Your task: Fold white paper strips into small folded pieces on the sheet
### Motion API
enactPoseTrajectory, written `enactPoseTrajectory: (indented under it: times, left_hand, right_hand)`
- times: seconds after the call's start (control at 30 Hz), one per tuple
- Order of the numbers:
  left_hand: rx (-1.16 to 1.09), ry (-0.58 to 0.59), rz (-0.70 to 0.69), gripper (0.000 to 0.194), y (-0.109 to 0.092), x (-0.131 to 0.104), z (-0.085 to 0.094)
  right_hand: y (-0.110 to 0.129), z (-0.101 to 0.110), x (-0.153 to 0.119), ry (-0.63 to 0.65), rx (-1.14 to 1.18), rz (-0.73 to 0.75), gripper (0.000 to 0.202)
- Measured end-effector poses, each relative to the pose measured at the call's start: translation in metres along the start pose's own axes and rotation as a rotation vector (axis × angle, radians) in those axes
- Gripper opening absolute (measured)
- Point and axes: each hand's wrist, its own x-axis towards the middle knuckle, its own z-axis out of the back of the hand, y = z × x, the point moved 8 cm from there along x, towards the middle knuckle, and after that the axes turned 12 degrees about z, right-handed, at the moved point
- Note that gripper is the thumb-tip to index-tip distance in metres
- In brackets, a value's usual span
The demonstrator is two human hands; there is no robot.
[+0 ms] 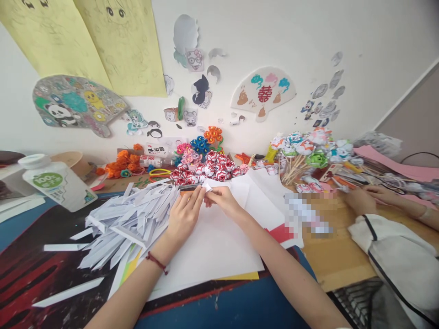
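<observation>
Our right hand (224, 201) pinches a paper piece (207, 187) over the white sheets (209, 246); our left hand (187, 212) has fingers together, grip unclear. Many strips (137, 219) lie heaped, seemingly folded; this piece looks unfinished.

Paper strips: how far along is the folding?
Done, by the look of it: a loose pile of folded paper strips. In hand: a small white paper piece at the right hand's fingertips, the left hand beside it. Possibly left: large white sheets, lying flat; whether they are for folding, I cannot tell.
</observation>
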Motion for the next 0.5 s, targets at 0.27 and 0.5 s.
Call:
enactPoseTrajectory:
  times: [0.27,0.5]
  left_hand:
    - [-0.033,-0.007,0.037,0.050,0.001,0.001,-0.002]
    - [-0.084,-0.007,0.055,0.049,0.001,0.005,0.001]
  right_hand:
    - [0.009,-0.003,-0.001,0.021,0.019,-0.004,0.020]
    - [0.015,-0.008,-0.003,0.073,0.075,0.042,0.036]
